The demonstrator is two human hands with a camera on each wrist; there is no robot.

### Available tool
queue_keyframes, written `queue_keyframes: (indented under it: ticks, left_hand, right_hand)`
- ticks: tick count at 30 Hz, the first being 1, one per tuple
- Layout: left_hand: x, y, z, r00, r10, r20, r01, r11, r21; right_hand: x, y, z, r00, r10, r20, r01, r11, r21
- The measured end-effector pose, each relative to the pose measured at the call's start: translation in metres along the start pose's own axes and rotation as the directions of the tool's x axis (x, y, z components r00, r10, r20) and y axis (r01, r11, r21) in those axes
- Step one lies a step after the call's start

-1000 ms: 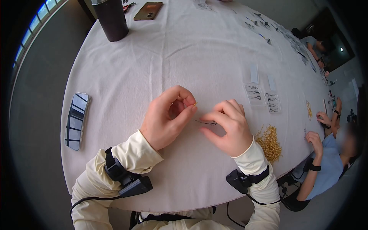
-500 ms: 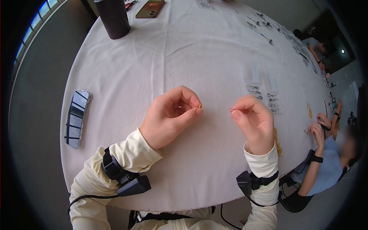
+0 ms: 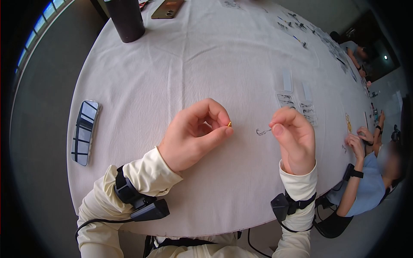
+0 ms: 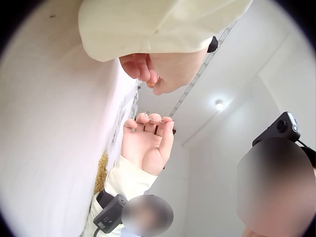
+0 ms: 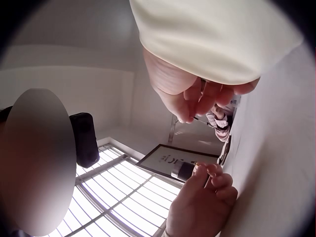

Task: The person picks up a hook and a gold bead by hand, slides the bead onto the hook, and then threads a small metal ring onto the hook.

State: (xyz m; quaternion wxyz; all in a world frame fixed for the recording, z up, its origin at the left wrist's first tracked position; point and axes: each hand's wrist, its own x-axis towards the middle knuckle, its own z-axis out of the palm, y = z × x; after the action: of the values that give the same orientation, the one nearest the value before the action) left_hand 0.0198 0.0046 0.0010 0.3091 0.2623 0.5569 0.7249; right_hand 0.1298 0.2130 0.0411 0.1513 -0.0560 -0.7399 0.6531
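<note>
In the head view the left hand [image 3: 193,135] pinches a tiny gold piece [image 3: 230,124] between thumb and index finger. Across a gap to its right, the right hand [image 3: 293,139] pinches the end of a small dark hook [image 3: 261,131], whose curved prongs point left toward the gold piece. The two pieces are apart. In the left wrist view the hook [image 4: 148,117] shows at the right hand's fingertips. The right wrist view shows the left hand [image 5: 200,205] below, with a bit of gold at its fingertips.
Small clear boxes with dark hooks [image 3: 308,110] lie behind the right hand. A phone [image 3: 86,133] lies at the left, a dark tumbler [image 3: 125,21] and another phone [image 3: 168,8] at the back. A gold pile [image 4: 101,173] shows in the left wrist view. People sit at the right.
The right hand has moved right, away from the left hand, and turned, with the hook coming into clear view. The left hand has shifted slightly right, still pinching the gold piece.
</note>
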Motion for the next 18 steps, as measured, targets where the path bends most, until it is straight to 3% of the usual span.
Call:
queue_keyframes:
  ticks: [4,6,9,18]
  left_hand:
    - [0.000,0.000,0.002,1.000,0.008,0.000,-0.008,1.000,-0.015]
    - [-0.001,-0.001,0.002,1.000,0.004,0.001,-0.004,1.000,-0.016]
    - [-0.001,0.000,0.002,1.000,-0.011,0.008,0.012,1.000,-0.025]
    - [-0.002,0.003,0.003,0.996,-0.077,0.054,0.079,0.996,-0.029]
  right_hand:
    - [-0.001,0.001,0.008,1.000,-0.018,-0.011,0.016,0.984,-0.180]
    - [-0.002,0.004,0.017,0.972,-0.233,0.028,0.223,0.880,-0.420]
    - [-0.003,0.001,0.027,0.941,-0.327,0.087,0.319,0.773,-0.548]
    - [-0.003,0.004,0.030,0.932,-0.351,0.088,0.337,0.754,-0.563]
